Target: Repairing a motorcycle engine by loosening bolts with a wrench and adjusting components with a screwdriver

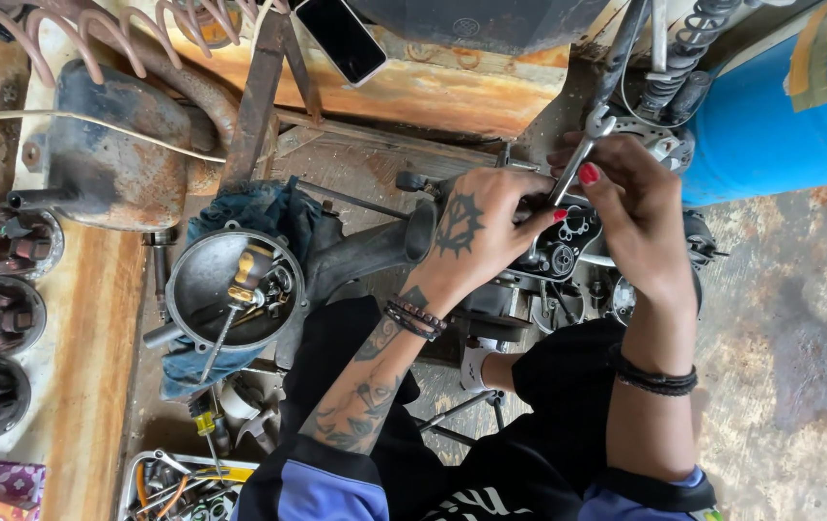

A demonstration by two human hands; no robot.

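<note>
A: What is shown in the head view?

B: A small engine assembly (568, 246) is seen low in front of the seated person, between the knees, just beside a rusty workbench (413, 92). It appears to be set there so that both hands can be brought onto it from above.

A: How is the left hand placed?

B: The left hand (476, 232) is laid on the engine's upper side, fingers curled down over the casing. It is judged to be steadying the part; whether anything is pinched under the fingers cannot be told.

A: And the right hand?

B: The right hand (630, 207) is closed round the lower shaft of a metal wrench (582, 154), whose head is raised above the engine. The tool is held tilted, its lower end hidden behind the fingers, so the fastener being worked cannot be made out.

A: What is kept around them?

B: A round metal cover (230, 289) is rested dish-up on a blue rag (259, 207), with small brass and steel parts gathered inside, seemingly so that they are not lost. A tray of tools (177, 482) is placed by the left knee, a blue barrel (780, 106) is stood at the right, and a phone (341, 39) is lying on the bench.
</note>
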